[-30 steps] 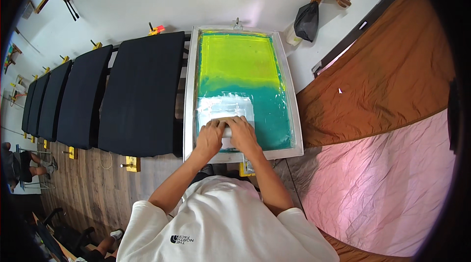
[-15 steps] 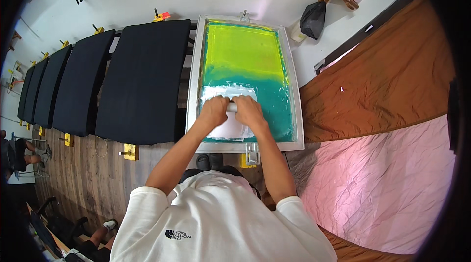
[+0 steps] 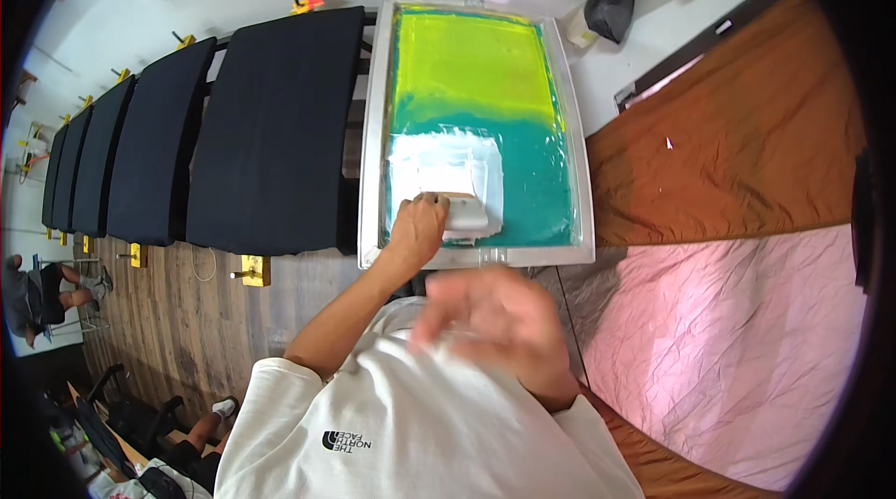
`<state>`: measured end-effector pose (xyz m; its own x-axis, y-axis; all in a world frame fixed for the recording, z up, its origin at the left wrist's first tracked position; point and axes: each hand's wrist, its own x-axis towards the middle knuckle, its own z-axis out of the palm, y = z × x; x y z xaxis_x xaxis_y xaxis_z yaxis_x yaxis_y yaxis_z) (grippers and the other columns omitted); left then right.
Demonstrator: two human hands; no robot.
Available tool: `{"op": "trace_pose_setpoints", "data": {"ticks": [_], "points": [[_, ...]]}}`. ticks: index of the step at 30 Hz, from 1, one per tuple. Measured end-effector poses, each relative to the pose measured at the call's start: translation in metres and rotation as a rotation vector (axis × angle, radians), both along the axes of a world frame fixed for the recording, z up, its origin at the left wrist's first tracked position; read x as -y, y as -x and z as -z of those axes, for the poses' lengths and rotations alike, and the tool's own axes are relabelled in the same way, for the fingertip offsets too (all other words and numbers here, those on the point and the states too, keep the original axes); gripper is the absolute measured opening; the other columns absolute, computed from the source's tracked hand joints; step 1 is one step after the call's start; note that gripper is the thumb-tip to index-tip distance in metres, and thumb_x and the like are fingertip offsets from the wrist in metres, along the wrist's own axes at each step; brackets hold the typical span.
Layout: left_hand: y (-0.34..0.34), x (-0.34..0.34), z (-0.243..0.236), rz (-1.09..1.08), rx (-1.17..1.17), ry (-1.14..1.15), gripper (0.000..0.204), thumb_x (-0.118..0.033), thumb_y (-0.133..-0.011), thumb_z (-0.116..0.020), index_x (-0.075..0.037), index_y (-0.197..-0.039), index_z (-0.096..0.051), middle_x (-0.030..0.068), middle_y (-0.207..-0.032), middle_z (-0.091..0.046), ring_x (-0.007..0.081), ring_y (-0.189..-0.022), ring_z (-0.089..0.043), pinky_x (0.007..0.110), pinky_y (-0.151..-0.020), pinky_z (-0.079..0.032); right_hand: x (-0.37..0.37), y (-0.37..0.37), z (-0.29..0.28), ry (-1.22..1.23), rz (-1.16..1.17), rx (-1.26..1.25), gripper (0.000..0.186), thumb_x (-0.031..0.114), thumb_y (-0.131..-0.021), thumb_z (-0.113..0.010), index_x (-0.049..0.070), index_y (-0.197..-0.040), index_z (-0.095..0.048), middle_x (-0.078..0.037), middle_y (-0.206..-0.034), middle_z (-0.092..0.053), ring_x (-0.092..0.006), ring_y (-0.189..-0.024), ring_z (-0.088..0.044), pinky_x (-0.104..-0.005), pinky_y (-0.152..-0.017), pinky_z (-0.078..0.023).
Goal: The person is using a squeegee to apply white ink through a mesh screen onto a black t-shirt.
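A silver screen-printing frame (image 3: 582,182) holds a mesh that is yellow-green at the far end and teal nearer me. On its near left part lies a patch of white ink (image 3: 411,149). My left hand (image 3: 420,226) is closed around the pale handle of a squeegee (image 3: 467,215), which sits in the white ink near the frame's close edge. My right hand (image 3: 495,322) is off the squeegee, raised in front of my white shirt. It is blurred by motion, with fingers and thumb apart and nothing seen in it.
Several black-covered boards (image 3: 271,135) stand in a row to the left, with yellow clamps (image 3: 256,270) at their ends. Brown and pink cloth (image 3: 719,163) hangs on the right. A black bag (image 3: 611,6) hangs by the wall. Other people's legs (image 3: 198,429) show at lower left.
My right hand has let go of the squeegee and come back toward my chest. The left hand keeps hold of the squeegee, which now leans nearer the frame's close edge.
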<state>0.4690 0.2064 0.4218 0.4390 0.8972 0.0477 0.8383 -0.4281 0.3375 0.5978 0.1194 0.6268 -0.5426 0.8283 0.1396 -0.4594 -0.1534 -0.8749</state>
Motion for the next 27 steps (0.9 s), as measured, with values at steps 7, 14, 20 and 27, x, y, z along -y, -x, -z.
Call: {"op": "trace_pose_setpoints", "data": {"ticks": [7,14,20,27], "points": [[-0.002,-0.002,-0.023,0.003,0.059,0.059,0.035,0.004,-0.074,-0.056,0.001,-0.106,-0.068,0.0219,-0.1,-0.068,0.0394,-0.086,-0.067,0.046,-0.078,-0.054,0.018,0.012,-0.069,0.525,-0.287,-0.696,0.065,-0.006,-0.077,-0.076,-0.019,-0.132,-0.042,-0.023,-0.092,-0.069,-0.0231,-0.078,-0.072,-0.0272,-0.064,-0.058],[0.001,0.0,-0.012,-0.03,0.089,0.035,0.031,0.005,-0.074,-0.057,0.0,-0.102,-0.068,0.0212,-0.096,-0.067,0.0393,-0.085,-0.067,0.046,-0.078,-0.054,-0.038,0.044,-0.059,-0.459,-0.487,-1.001,0.078,-0.014,-0.079,-0.068,-0.029,-0.136,-0.018,-0.025,-0.093,-0.069,-0.0233,-0.074,-0.073,-0.0265,-0.064,-0.059],[-0.001,0.001,-0.023,-0.038,0.089,0.046,0.031,0.007,-0.072,-0.059,0.001,-0.101,-0.068,0.0215,-0.095,-0.066,0.0391,-0.087,-0.066,0.045,-0.079,-0.054,-0.043,0.046,-0.073,-0.381,-0.474,-1.017,0.072,-0.013,-0.08,-0.066,-0.031,-0.133,-0.02,-0.026,-0.089,-0.068,-0.0221,-0.067,-0.071,-0.0264,-0.061,-0.058],[-0.002,0.002,-0.019,-0.056,0.081,0.048,0.032,0.008,-0.073,-0.059,0.001,-0.104,-0.066,0.0205,-0.097,-0.065,0.0375,-0.09,-0.065,0.044,-0.08,-0.053,-0.044,0.043,-0.076,-0.15,-0.626,-0.915,0.07,-0.011,-0.08,-0.065,-0.032,-0.131,-0.022,-0.027,-0.086,-0.067,-0.0202,-0.062,-0.069,-0.0265,-0.058,-0.058]]}}
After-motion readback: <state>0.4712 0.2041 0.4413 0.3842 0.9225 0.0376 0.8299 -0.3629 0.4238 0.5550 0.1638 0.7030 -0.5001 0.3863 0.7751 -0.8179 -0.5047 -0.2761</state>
